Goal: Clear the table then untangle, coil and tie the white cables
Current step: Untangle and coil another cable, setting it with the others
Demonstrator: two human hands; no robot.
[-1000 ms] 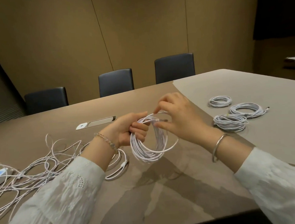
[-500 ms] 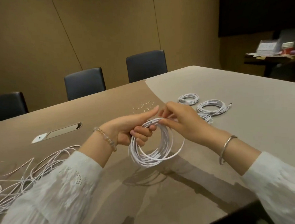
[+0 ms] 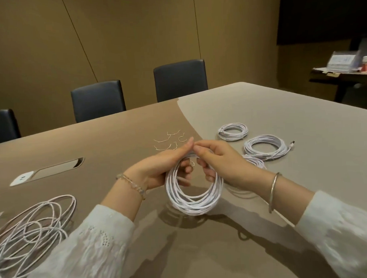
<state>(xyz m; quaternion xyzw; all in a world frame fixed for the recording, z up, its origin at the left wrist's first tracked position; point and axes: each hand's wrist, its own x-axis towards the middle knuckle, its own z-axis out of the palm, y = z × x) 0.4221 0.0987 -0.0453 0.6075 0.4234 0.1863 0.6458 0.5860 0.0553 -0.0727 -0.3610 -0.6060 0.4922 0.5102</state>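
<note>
The left hand (image 3: 158, 171) grips the upper left arc of a white cable coil (image 3: 193, 193), fingers curled through the loop and thumb stretched along its top; the right hand (image 3: 219, 164) holds the upper right arc the same way, fingers hooked inside the ring, its thumb tip meeting the left thumb tip at the coil's 12 o'clock. The coil hangs upright between the two hands, its lower arc just above the brown table (image 3: 204, 253). At 9 o'clock from the coil, a loose tangle of white cables (image 3: 29, 231) sprawls along the table's left edge. Toward 2 o'clock three finished coils lie flat: the far coil (image 3: 232, 132), the plug-ended coil (image 3: 266, 148) beside it, and a third coil (image 3: 256, 162) mostly hidden behind the right wrist. At 12 o'clock, just beyond the thumbs, several thin wire ties (image 3: 170, 140) lie scattered. At 10 o'clock sits a recessed socket panel (image 3: 47, 171).
</note>
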